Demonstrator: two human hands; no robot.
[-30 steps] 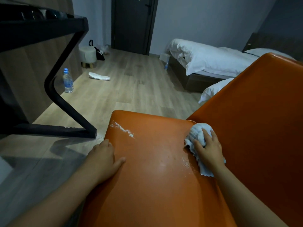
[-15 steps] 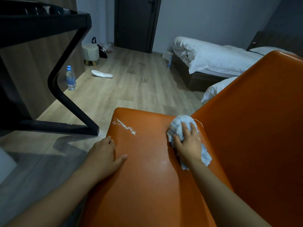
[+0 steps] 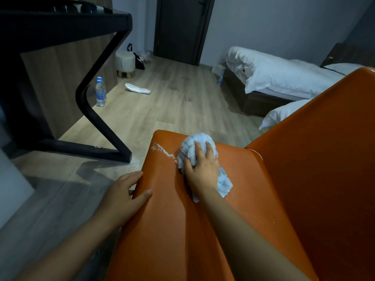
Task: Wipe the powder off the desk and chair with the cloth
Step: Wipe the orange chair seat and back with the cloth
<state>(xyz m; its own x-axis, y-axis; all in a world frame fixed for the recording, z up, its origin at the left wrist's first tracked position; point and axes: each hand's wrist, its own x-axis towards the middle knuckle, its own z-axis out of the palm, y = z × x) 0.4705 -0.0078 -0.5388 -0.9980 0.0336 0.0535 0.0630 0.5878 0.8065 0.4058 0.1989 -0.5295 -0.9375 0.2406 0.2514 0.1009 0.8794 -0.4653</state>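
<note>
I was on the chair half of the job. My right hand (image 3: 203, 169) lay on the bunched pale-blue cloth (image 3: 187, 146). Its fingers (image 3: 199, 152) curved over the top of the wad and the thumb was tucked against its near-left side, so the cloth was both held and pressed down on the seat of the orange chair (image 3: 172, 230), close to the seat's far edge. A loose tail of cloth trailed back beside my wrist.

Just left of those fingers, meeting the cloth's edge, a thin streak of white powder (image 3: 162, 149) ran out toward the seat's far-left corner. My left hand (image 3: 123, 191) steadied the seat at its left edge, gripping it with the thumb on top and the other fingers (image 3: 132, 177) over the side.

As I judged it, the step in hand was clearing that streak, since the seat nearer me looked mostly clean. The next move called for a firm sweep leftward that gathered the powder into the cloth instead of pushing it off the edge. Some white dust (image 3: 136, 163) already lay on the floor beyond my left fingertips, by the foot of the black desk (image 3: 67, 19). I could not tell whether the desk top was clean.
</note>
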